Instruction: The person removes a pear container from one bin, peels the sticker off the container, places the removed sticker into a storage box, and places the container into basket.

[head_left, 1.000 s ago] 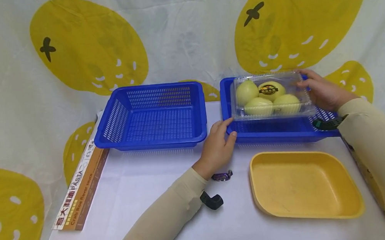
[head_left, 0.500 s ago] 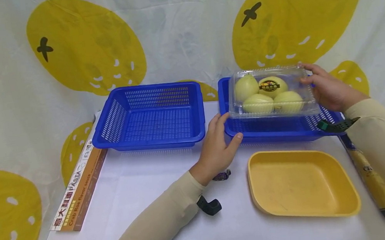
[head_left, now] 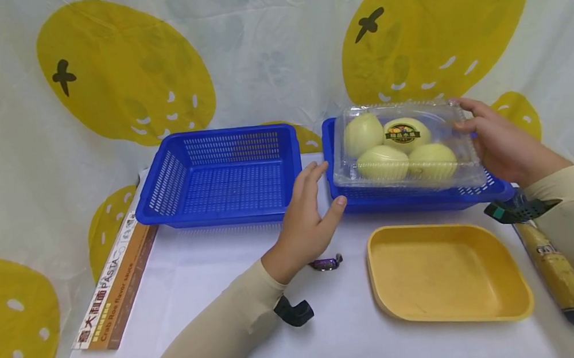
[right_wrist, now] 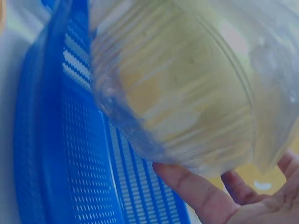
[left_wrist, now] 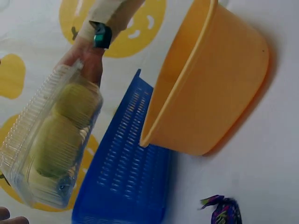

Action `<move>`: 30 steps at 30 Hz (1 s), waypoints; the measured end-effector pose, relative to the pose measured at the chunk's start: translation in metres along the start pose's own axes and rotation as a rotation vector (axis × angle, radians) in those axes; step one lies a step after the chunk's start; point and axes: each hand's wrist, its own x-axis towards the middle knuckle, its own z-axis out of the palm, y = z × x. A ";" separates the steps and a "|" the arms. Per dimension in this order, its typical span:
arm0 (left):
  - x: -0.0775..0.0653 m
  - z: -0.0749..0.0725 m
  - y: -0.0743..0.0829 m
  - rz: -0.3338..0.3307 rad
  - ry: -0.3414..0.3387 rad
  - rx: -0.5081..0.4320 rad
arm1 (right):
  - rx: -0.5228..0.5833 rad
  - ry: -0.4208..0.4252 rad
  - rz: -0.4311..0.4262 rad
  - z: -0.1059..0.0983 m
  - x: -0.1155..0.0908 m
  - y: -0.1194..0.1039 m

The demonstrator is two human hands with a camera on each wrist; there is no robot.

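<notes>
My right hand (head_left: 504, 143) grips the right end of a clear plastic clamshell box (head_left: 405, 147) of several pale yellow-green round fruits, with a dark label on the lid. The box hangs over the right blue basket (head_left: 398, 204) and hides much of its inside. In the right wrist view, fingers (right_wrist: 196, 191) support the clear box (right_wrist: 187, 84) from below. My left hand (head_left: 299, 224) hovers between the two baskets, fingers extended and apart from the box. From the left wrist, the box (left_wrist: 56, 140) appears tilted, held at its far end.
An unfilled blue basket (head_left: 238, 186) stands at the left. A yellow tub (head_left: 446, 270) sits in front of the right basket. A purple-wrapped candy (head_left: 326, 264) lies near my left wrist. A pasta box (head_left: 115, 282) lies far left; a gold packet (head_left: 561, 273) far right.
The fruit box has lifted away from the right basket and looks larger, nearer the camera. My left hand has drawn back leftward from the box and basket rim.
</notes>
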 end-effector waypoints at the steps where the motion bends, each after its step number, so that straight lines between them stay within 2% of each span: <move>1: -0.001 -0.003 0.001 0.003 0.002 -0.003 | 0.003 0.000 -0.010 0.003 -0.003 0.000; 6: -0.008 -0.018 0.004 0.029 0.001 -0.026 | 0.052 0.022 -0.036 0.022 -0.014 0.002; 14: -0.028 -0.044 0.007 0.049 0.016 -0.046 | 0.024 0.035 0.004 0.061 -0.037 0.005; 22: -0.055 -0.071 0.001 0.040 0.036 -0.043 | 0.081 -0.002 -0.094 0.103 -0.048 0.021; 25: -0.065 -0.079 -0.002 0.038 0.051 -0.038 | 0.046 0.012 -0.096 0.119 -0.049 0.025; 30: -0.082 -0.094 -0.006 0.040 0.085 -0.022 | -0.045 0.043 -0.033 0.144 -0.050 0.027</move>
